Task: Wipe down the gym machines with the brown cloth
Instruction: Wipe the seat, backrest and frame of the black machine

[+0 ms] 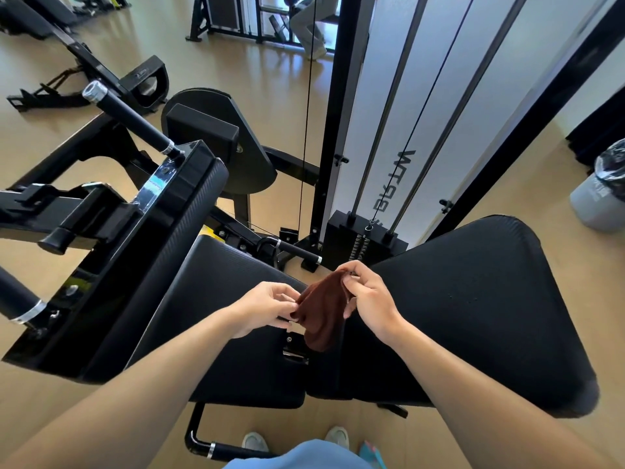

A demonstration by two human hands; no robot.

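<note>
The brown cloth [323, 311] hangs bunched between both hands, above the gap between two black pads of a gym machine. My left hand [267, 308] pinches its left edge. My right hand [367, 296] grips its top right corner with fingers curled. Below lies the black seat pad [233, 299]. To the right stands the wide black back pad [480, 309]. A padded arm rest [162, 252] with a black handle [130, 118] rises on the left.
The weight stack [363, 243] with white guard panel and cables stands behind the pads. A grey bin [602, 198] with a plastic liner sits at the right. Another person [309, 23] stands far back. More black machines line the upper left. My shoes [336, 436] are on the wooden floor.
</note>
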